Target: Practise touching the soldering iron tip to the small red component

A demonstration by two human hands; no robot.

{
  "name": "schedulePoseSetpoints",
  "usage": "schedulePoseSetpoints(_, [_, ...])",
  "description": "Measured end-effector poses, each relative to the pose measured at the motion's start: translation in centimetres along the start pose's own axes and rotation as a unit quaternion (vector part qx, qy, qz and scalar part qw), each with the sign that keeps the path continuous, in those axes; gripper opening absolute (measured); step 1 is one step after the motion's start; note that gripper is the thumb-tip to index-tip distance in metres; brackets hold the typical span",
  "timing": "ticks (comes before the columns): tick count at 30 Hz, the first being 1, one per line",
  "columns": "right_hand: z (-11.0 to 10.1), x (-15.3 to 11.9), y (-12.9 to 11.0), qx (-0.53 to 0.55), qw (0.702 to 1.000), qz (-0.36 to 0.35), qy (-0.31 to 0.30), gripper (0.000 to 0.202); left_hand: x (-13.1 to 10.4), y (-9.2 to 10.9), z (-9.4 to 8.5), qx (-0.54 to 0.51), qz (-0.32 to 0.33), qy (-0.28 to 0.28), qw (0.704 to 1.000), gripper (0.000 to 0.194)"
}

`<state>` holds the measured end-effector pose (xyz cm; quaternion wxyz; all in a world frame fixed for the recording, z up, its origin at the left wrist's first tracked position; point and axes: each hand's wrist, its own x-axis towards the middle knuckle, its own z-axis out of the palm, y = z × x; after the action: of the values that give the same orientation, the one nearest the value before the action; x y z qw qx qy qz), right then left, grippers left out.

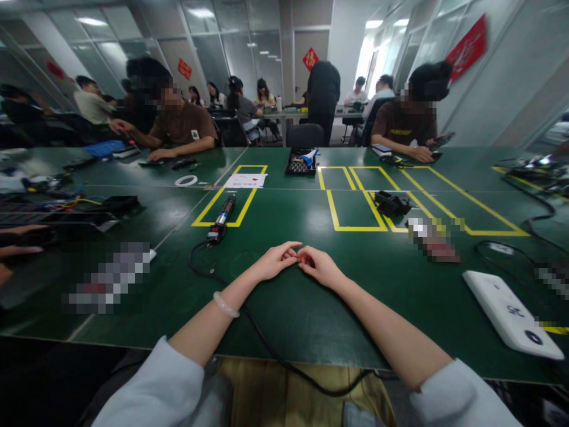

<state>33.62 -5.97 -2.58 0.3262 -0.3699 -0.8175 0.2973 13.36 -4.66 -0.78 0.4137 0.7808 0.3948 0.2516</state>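
My left hand (pixel 278 261) and my right hand (pixel 318 267) meet fingertip to fingertip just above the green table, in the middle of the view. A small orange piece (pixel 300 258) shows between them, pinched in my right fingertips; its kind is too small to make out. The left fingers are curled together against it, and whatever they grip is hidden. Beyond my left hand lies a black and silver electric screwdriver (pixel 225 212). Its black cable (pixel 262 332) passes under my left forearm and over the table's front edge.
Yellow tape rectangles (pixel 358 228) mark the green table (pixel 284 213). A black tray of small parts (pixel 301 163), a white card (pixel 246 180), a tape roll (pixel 185 181), a black part (pixel 392 203) and a white device (pixel 511 314) lie around. Two co-workers sit opposite.
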Motion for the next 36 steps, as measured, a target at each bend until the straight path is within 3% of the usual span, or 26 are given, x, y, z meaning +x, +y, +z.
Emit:
schedulePoseSetpoints(13, [0.0,0.2,0.3,0.047,0.998,0.039,0.026,0.012,-0.3,0.8,0.1,-0.061,-0.007,-0.005,0.998,0.050])
schedulePoseSetpoints(19, [-0.3,0.2,-0.1,0.028,0.998,0.049,0.030,0.019,-0.4,1.2,0.1,-0.080,0.001,-0.025,0.996,0.051])
schedulePoseSetpoints(22, [-0.3,0.4,-0.1,0.018,0.998,0.050,0.034,0.026,-0.5,1.4,0.2,-0.062,-0.001,-0.016,0.998,0.048])
schedulePoseSetpoints(28, [-0.1,0.4,0.4,0.046,0.996,0.066,0.040,0.028,-0.6,1.8,0.3,0.007,0.023,0.040,0.999,0.024])
schedulePoseSetpoints(32, [0.0,0.2,0.5,0.128,0.989,0.062,0.046,0.024,-0.7,1.7,0.3,0.017,0.022,0.046,0.999,0.024])
schedulePoseSetpoints(36, [0.0,0.1,0.2,0.117,0.992,0.044,0.033,0.018,-0.6,1.5,0.1,0.028,0.025,0.038,0.999,0.025])
